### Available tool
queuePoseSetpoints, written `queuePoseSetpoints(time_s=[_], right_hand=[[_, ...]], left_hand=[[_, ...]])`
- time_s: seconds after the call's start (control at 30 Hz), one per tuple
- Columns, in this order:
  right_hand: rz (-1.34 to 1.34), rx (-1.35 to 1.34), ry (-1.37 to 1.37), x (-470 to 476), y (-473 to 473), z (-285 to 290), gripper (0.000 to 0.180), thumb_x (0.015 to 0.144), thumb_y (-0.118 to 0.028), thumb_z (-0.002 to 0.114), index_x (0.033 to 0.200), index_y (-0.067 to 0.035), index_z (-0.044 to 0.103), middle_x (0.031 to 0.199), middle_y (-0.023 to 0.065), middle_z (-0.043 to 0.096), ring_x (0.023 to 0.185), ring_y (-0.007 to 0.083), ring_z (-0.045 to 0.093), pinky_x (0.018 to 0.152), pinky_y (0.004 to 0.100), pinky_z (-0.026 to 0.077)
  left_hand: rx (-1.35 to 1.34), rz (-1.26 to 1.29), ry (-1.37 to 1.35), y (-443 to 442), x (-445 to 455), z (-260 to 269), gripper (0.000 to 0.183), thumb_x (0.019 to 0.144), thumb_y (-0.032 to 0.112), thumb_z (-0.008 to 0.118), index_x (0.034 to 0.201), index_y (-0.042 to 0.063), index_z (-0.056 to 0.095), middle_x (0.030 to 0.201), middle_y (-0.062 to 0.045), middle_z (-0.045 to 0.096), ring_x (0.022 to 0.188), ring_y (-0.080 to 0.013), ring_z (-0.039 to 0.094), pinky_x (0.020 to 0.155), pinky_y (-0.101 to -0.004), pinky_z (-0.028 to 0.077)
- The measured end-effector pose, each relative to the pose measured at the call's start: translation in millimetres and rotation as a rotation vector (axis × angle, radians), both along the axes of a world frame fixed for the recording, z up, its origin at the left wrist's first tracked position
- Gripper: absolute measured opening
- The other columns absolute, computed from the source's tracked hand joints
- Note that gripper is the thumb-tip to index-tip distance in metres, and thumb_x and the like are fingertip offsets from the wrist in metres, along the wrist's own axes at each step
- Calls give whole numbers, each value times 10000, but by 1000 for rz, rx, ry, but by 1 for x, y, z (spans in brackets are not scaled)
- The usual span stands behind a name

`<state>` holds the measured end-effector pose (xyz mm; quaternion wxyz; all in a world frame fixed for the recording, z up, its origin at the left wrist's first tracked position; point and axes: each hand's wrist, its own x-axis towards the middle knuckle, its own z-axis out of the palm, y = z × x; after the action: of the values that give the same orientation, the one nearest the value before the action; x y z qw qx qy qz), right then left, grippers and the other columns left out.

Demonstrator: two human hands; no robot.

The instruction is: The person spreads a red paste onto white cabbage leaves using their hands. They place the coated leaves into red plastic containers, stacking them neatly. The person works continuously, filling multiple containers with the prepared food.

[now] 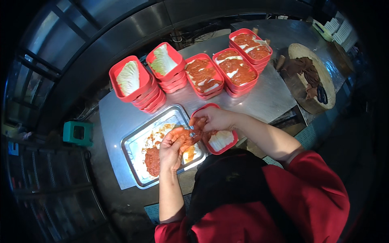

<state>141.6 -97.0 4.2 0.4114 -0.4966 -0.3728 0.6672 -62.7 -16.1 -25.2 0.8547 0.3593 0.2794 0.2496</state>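
Observation:
Between my two hands hang reddish, sauce-coated slices of raw meat (192, 140). My left hand (172, 152) pinches them over the right part of a shallow metal tray (127, 153). A mound of the same marinated meat (152, 161) lies in that tray, with sauce smears around it. My right hand (216, 120) grips the other end, above a red plastic box (233, 142). Inside this box a pale leaf of napa cabbage (221, 141) shows; my right hand and the meat hide part of the box.
Across the steel table (114, 142) stand stacked red boxes (114, 74) topped by cabbage leaves, and more stacks (221, 79) whose top boxes hold coated meat. A round chopping block (326, 94) at right carries a brown cloth (305, 68). A green stool (86, 133) is left.

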Motion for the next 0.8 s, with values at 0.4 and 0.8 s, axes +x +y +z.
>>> queuePoseSetpoints(time_s=[0.4, 0.8], right_hand=[[112, 426, -1165, 11, -65, -64, 311, 646, -36, 649, 928, -41, 519, 956, 150, 495, 939, 327, 525, 784, 392, 464], [-129, 553, -878, 31, -57, -63, 248, 640, 72, 569, 875, -8, 554, 935, 146, 516, 877, 339, 540, 701, 385, 460]], left_hand=[[1329, -176, 756, -67, 55, -40, 255, 727, 44, 634, 982, 34, 625, 863, -215, 608, 696, -354, 621, 631, -403, 505], [1643, -217, 785, -81, 61, -39, 135, 738, 127, 658, 861, 72, 653, 801, -103, 594, 735, -291, 601, 618, -393, 507]])
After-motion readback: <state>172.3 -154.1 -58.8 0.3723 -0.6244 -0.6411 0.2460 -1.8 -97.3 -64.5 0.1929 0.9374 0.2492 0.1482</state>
